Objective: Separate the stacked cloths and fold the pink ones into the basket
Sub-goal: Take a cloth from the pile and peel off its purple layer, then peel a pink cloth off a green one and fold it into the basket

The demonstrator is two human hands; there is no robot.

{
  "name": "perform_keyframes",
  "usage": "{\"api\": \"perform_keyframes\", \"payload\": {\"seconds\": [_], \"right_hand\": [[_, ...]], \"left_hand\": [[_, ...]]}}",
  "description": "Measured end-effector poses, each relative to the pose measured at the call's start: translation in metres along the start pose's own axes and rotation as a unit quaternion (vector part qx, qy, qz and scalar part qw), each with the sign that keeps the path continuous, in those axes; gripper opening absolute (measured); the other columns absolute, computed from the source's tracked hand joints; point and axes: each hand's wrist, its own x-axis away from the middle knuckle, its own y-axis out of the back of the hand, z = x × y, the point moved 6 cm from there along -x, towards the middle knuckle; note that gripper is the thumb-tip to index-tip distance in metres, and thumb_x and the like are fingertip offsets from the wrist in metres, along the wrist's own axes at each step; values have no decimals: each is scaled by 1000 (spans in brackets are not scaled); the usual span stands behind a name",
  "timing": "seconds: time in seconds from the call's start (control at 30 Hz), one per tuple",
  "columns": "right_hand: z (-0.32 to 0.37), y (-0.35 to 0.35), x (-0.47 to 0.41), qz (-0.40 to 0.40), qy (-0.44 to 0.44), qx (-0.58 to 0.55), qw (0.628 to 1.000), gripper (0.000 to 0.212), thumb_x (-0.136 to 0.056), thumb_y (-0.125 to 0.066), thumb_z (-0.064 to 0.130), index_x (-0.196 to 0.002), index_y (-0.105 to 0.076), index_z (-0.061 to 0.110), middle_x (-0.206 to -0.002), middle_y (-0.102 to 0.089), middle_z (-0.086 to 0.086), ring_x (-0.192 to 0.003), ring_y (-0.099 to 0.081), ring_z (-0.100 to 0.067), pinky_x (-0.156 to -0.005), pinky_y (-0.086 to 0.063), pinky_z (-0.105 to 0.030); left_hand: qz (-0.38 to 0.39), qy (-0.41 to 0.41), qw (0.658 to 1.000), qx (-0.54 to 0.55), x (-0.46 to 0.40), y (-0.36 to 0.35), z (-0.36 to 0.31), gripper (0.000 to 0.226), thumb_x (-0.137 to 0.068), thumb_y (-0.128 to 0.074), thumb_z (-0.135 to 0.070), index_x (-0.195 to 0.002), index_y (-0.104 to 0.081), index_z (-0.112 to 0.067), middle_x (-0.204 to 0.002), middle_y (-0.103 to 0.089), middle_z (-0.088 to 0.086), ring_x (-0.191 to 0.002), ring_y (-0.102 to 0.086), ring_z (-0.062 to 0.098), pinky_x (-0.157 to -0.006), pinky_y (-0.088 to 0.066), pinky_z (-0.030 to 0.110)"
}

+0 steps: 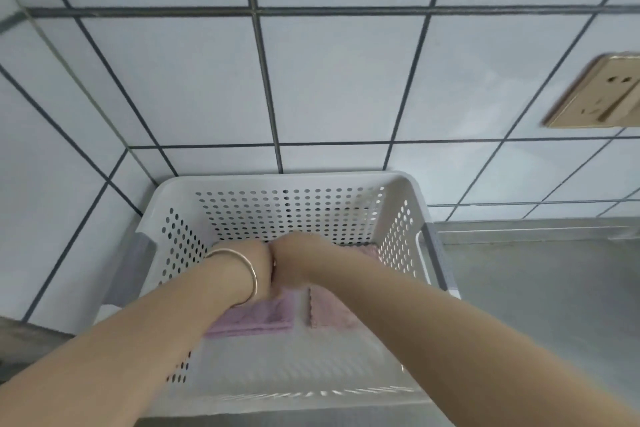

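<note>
A white perforated basket [291, 184] stands against the tiled wall. Both my arms reach down into it. My left hand [258, 269], with a silver bangle on the wrist, and my right hand [294, 262] are side by side and touching, low over the basket floor. Their fingers point away from the camera and are hidden. Under my left wrist lies a folded pink cloth [263, 317]. A second pink cloth [329, 312] lies under my right forearm and reaches toward the basket's far right corner. Whether either hand grips cloth is not visible.
The basket sits in a corner of white tiled walls, on a grey metal counter [536, 288] that stretches to the right. A beige wall socket [595, 94] is mounted high on the right.
</note>
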Motion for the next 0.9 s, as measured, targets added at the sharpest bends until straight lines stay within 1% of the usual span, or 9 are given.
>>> {"api": "perform_keyframes", "payload": {"seconds": [0.07,0.1,0.23,0.37,0.47,0.57,0.67,0.73,0.9], "right_hand": [[-7,29,45,-111,-24,-27,993,21,-85,-50,15,-103,-59,12,-95,-61,-6,-89,-58,-26,-68,-41,-29],[-13,40,73,-173,-34,-56,983,17,-84,-47,13,-97,-57,12,-97,-62,-7,-89,-58,-27,-66,-39,-29],[-48,56,175,-365,-91,-153,914,13,-82,-46,13,-75,-36,18,-89,-56,-5,-72,-44,-26,-47,-25,-26],[-99,34,264,-464,-164,-178,852,7,-78,-47,25,-79,-40,22,-83,-55,3,-69,-46,-23,-54,-33,-31],[-142,4,316,-467,-211,-182,839,14,-80,-53,24,-78,-39,21,-79,-52,5,-69,-46,-22,-52,-30,-29],[-194,-42,363,-448,-247,-191,838,15,-78,-52,27,-75,-38,21,-75,-47,8,-68,-43,-21,-50,-26,-22],[-252,-94,412,-417,-275,-198,843,14,-71,-42,36,-73,-37,23,-73,-45,9,-68,-42,-19,-49,-23,-16],[-288,-130,436,-379,-289,-202,855,14,-79,-48,35,-76,-42,23,-76,-46,9,-72,-47,-20,-52,-28,-20],[-373,-204,484,-310,-316,-231,866,18,-89,-51,36,-101,-60,25,-102,-65,10,-93,-61,-13,-74,-44,-26]], "left_hand": [[-70,-8,997,38,24,27,-14,18,-87,-46,-23,-74,-56,-17,-61,-45,-2,-56,-42,14,-55,-41,24],[-116,-9,992,47,40,43,-24,15,-85,-45,-21,-76,-56,-17,-65,-47,-1,-59,-47,15,-55,-41,25],[-294,-69,953,40,98,97,-89,22,-83,-44,-17,-103,-54,-19,-100,-60,2,-96,-61,27,-72,-46,33],[-372,-174,905,115,128,112,-172,27,-84,-49,-24,-111,-51,-27,-104,-56,-5,-98,-59,24,-75,-47,34],[-386,-229,876,177,132,108,-236,26,-79,-53,-25,-104,-57,-29,-96,-60,-6,-89,-63,22,-64,-41,29],[-358,-293,870,171,135,100,-316,25,-64,-52,-26,-87,-61,-31,-74,-62,-6,-63,-65,22,-46,-38,26],[-310,-315,881,169,123,83,-406,30,-80,-48,-27,-108,-58,-32,-97,-63,-4,-88,-63,25,-66,-44,30],[-277,-328,889,158,112,70,-457,31,-87,-47,-25,-117,-54,-32,-110,-61,-5,-102,-59,23,-75,-41,28],[-187,-322,922,105,73,42,-565,27,-91,-46,-34,-115,-54,-28,-114,-61,-4,-107,-57,22,-85,-44,30]]}}
